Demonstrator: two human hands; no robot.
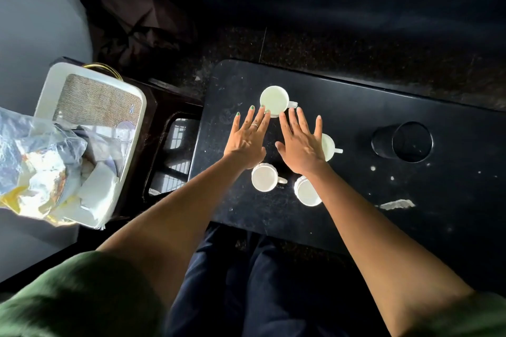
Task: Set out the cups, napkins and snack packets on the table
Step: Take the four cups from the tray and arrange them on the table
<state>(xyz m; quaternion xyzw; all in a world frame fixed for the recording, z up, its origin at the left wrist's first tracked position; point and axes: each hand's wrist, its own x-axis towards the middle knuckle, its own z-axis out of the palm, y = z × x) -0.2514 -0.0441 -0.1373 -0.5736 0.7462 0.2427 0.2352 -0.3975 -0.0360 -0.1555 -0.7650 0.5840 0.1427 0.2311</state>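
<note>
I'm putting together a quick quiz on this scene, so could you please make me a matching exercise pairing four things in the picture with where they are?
Things:
1. far white cup
2. black tumbler
3. white tray
4. scrap of paper

Places:
A. on the side stand left of the table
B. just beyond the fingers of both hands
C. on the table's near right part, lying flat
D. upright on the table, right of the four cups

Pairs: 1-B, 2-D, 3-A, 4-C

four white cups (264, 180) crowd mid-table; dark tumbler (402, 142) blocks right side.
</note>
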